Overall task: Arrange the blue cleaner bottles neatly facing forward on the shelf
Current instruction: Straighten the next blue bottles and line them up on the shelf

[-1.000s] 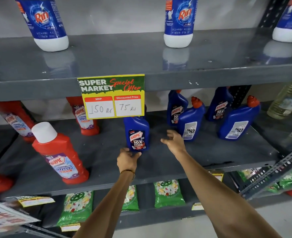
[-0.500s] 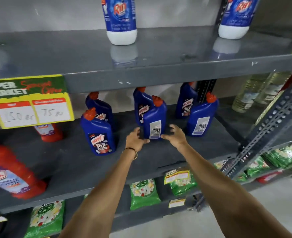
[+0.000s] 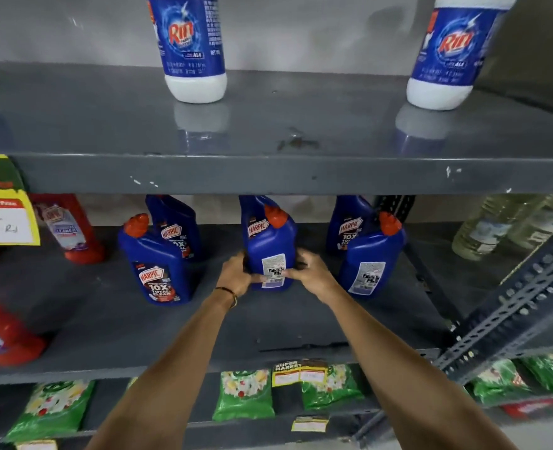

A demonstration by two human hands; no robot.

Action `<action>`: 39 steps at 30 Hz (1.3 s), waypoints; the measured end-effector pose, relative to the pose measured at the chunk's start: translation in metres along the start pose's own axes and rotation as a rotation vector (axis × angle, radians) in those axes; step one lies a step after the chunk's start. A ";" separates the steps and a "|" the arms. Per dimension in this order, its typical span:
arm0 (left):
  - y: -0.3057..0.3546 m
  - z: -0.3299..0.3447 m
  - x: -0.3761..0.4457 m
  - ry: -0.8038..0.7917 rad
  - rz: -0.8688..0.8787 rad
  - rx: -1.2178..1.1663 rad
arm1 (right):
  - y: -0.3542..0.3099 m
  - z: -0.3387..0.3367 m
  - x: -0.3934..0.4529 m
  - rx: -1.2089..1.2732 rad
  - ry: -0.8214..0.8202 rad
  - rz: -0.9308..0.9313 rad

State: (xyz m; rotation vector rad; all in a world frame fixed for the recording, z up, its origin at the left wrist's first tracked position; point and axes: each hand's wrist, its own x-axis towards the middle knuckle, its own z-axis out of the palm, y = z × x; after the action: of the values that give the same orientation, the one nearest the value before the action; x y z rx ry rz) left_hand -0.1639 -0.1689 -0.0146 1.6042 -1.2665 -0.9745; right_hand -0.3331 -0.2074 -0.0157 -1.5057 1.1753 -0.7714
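On the grey middle shelf (image 3: 106,326), the upright centre bottle (image 3: 270,245) stands with its back label toward the camera, clasped low on each flank by the left hand (image 3: 236,274) and right hand (image 3: 311,274), equally near, needing a half-turn.

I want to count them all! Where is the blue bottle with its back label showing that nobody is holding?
On the middle shelf, right side: the backward blue bottle stands just right of the right hand.
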 end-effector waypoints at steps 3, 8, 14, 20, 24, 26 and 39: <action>0.001 -0.006 -0.004 0.011 0.043 -0.051 | -0.010 -0.006 -0.001 0.048 -0.040 -0.037; 0.004 -0.006 -0.018 0.116 0.138 0.000 | -0.033 0.001 -0.005 0.105 -0.087 -0.048; 0.011 0.007 -0.036 0.312 0.193 0.201 | -0.045 0.027 -0.005 0.125 0.088 -0.126; 0.020 -0.029 -0.026 -0.299 -0.018 -0.205 | -0.050 0.007 -0.008 0.244 -0.143 -0.102; 0.022 -0.030 -0.026 -0.617 -0.080 -0.262 | -0.050 -0.002 -0.011 0.358 -0.353 -0.108; 0.022 -0.026 -0.027 -0.610 -0.076 -0.264 | -0.048 -0.005 -0.011 0.373 -0.407 -0.114; 0.018 0.008 -0.028 0.172 -0.070 0.094 | -0.028 -0.005 -0.008 0.290 -0.261 -0.003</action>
State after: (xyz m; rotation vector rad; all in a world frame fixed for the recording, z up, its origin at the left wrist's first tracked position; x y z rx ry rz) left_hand -0.1825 -0.1453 0.0018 1.7754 -1.1586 -0.8103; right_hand -0.3325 -0.2018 0.0137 -1.3201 0.8288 -0.6900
